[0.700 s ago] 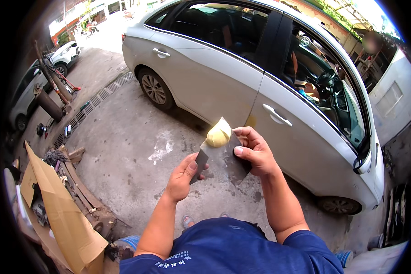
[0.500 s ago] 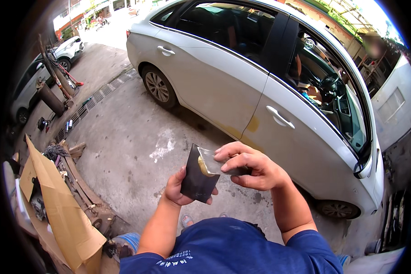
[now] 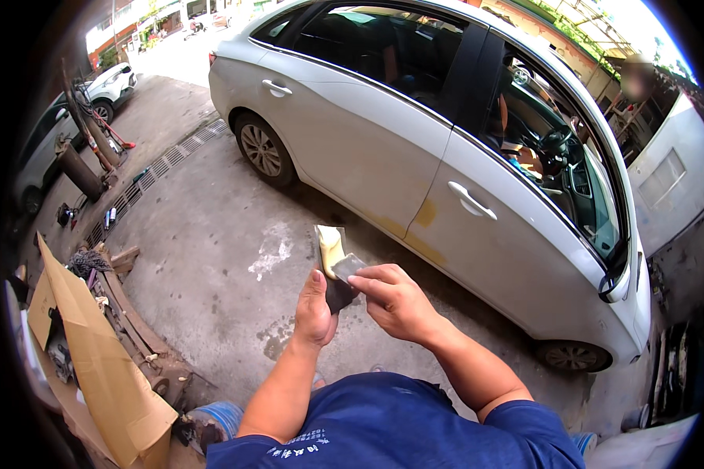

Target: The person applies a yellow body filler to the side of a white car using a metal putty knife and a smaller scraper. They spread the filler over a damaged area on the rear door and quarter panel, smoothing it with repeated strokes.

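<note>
My left hand [image 3: 315, 313] is closed round a dark flat plate [image 3: 339, 297], held in front of my body. Pale yellow body filler [image 3: 331, 248] is smeared over the plate's far part. My right hand [image 3: 395, 301] pinches a thin grey putty spreader [image 3: 347, 267], whose edge lies against the filler. Beyond my hands stands a white car [image 3: 360, 141]. Yellowish filler patches [image 3: 426, 234] show low on its two doors, around the gap between them. The front door's window is down.
On the left a large cardboard sheet [image 3: 94, 344] leans over scrap parts, beside a blue-striped bucket [image 3: 219, 418]. A drain grating [image 3: 164, 160] crosses the concrete floor. Another white car [image 3: 114, 87] is parked at the far left; a white panel [image 3: 672, 176] stands at right.
The plate has turned upright, and more filler shows on it. My right hand has moved down and left with the spreader, now pressed to the filler. The view has shifted slightly.
</note>
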{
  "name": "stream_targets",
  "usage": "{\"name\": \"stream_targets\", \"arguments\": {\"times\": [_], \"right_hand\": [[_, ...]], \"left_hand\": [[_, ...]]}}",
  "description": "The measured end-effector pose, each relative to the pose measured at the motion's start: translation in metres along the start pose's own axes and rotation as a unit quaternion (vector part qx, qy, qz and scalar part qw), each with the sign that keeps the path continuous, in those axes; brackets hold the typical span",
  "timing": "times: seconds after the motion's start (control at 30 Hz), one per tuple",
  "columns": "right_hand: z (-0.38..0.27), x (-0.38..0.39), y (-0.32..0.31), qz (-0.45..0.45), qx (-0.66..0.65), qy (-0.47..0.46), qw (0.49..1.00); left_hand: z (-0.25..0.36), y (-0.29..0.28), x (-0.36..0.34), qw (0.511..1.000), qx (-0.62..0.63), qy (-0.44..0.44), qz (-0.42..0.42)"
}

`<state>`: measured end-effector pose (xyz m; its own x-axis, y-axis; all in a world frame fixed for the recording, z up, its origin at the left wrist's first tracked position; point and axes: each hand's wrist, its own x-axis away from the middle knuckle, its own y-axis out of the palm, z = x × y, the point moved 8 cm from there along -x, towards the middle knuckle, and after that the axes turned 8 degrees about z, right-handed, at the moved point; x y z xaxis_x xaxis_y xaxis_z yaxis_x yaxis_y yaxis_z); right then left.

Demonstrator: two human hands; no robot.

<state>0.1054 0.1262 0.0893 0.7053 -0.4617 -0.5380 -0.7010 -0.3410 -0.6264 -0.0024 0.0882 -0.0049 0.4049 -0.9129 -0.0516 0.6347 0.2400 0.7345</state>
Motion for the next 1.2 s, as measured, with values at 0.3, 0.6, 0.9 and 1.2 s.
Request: {"name": "stream_targets", "arguments": {"times": [0.3,0.6,0.9,1.2], "right_hand": [[-0.001,-0.004,-0.01,-0.009,0.006,0.011,1.0],[-0.025,-0.029,-0.049,-0.032,-0.077,-0.167,0.982],[0.053,0.039,-0.029,0.042,-0.507,0.304,0.805],[0.053,0.019,0.006,0.051,-0.574,0.332,0.747]], "left_hand": [[0.003,-0.023,0.001,0.993,-0.078,0.068,0.053],[-0.001,0.018,0.041,0.907,0.242,-0.269,-0.215],[0.032,0.022,0.022,0.988,0.078,-0.067,-0.113],[0.036,0.035,0.025,0.869,-0.435,0.196,-0.132]]}}
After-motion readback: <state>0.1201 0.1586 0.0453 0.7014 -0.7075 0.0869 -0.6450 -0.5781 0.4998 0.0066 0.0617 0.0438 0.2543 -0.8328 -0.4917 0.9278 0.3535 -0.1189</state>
